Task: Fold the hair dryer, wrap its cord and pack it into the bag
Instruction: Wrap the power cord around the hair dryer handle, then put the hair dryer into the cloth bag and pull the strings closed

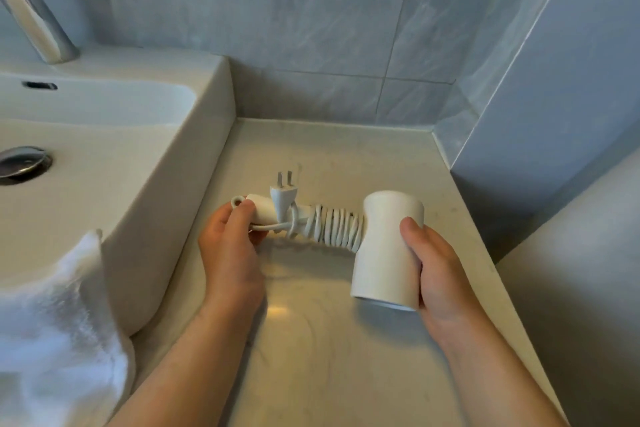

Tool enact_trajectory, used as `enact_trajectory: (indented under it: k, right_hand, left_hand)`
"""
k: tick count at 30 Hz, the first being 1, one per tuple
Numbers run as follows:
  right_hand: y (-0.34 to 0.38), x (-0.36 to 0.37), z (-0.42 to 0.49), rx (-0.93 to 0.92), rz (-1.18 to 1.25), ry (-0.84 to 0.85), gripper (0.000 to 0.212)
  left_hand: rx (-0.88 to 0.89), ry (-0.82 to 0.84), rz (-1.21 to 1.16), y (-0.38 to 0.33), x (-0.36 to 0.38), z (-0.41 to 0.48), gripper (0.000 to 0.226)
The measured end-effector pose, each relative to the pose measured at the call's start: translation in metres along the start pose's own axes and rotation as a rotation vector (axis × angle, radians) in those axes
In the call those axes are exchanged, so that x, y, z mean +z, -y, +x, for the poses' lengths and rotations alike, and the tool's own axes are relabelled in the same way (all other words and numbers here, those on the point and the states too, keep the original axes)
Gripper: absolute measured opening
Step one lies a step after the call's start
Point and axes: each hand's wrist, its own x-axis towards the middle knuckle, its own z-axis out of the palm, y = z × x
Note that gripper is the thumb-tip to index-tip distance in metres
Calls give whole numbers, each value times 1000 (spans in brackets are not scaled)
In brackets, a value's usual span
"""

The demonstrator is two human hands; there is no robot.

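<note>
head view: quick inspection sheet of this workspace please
surface: pale glossy countertop
job's things: hair dryer held over the countertop, its handle sticking out sideways; bag nothing seen
clutter: white towel draped over the sink's near edge
hands: left hand grips the handle's end; right hand holds the barrel
cables: cord coiled round the handle, plug with prongs up
surroundings: sink, faucet, grey tiled wall
</note>
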Motion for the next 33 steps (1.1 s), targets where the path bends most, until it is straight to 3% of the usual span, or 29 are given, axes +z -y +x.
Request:
enact_trajectory:
  k: [7, 11, 16, 23, 30, 33]
  right_hand:
    - [22, 14, -17, 127, -69, -113, 41]
    - [55, 15, -41, 273, -41, -94, 33]
    - [100, 9, -93, 405, -70, -62, 40]
    - [157, 12, -153, 430, -107, 20, 27]
    - [184, 39, -175, 335, -122, 187, 33]
    - [188, 62, -182, 313, -113, 239, 22]
  left_hand:
    - [-270, 42, 22, -28, -5, -10, 38]
    - [-378, 68, 123, -68, -10, -24, 18]
    - [-471, 52, 237, -131, -21, -60, 13]
    - [-468, 60, 303, -209, -39, -113, 13]
    - [-372, -33, 284, -256, -64, -138, 16]
    - [-333, -100, 279, -271, -85, -141, 14]
